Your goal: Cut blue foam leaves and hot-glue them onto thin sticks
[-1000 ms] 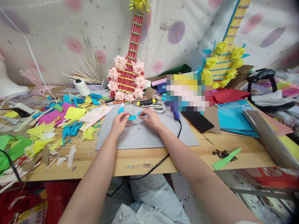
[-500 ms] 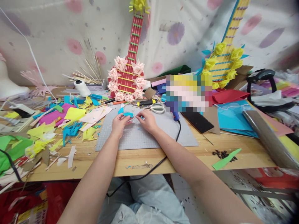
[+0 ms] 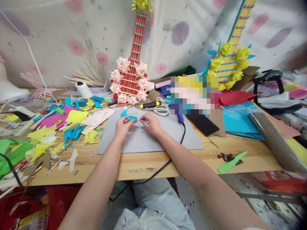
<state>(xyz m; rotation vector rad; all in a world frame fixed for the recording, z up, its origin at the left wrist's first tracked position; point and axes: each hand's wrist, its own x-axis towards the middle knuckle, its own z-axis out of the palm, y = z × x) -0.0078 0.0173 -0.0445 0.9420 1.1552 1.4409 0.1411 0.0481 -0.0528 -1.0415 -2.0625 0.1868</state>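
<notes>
Over the grey cutting mat, my left hand pinches a small blue paper piece between thumb and fingers. My right hand is just to the right of it, thumb and fingertips pressed together; whatever they hold is too thin or small to make out. Fine wire-like lines show on the mat around the fingertips. Another blue scrap lies beyond my left hand. Scissors and a yellow-black cutter lie at the mat's far edge.
A blue glue gun lies right of my hands, its black cord running over the mat and table edge. Further right is a phone. Paper scraps cover the left side. A red paper guitar with pink flowers stands behind.
Almost nothing differs. Both hands keep their places over the mat, and the view has shifted very slightly.
</notes>
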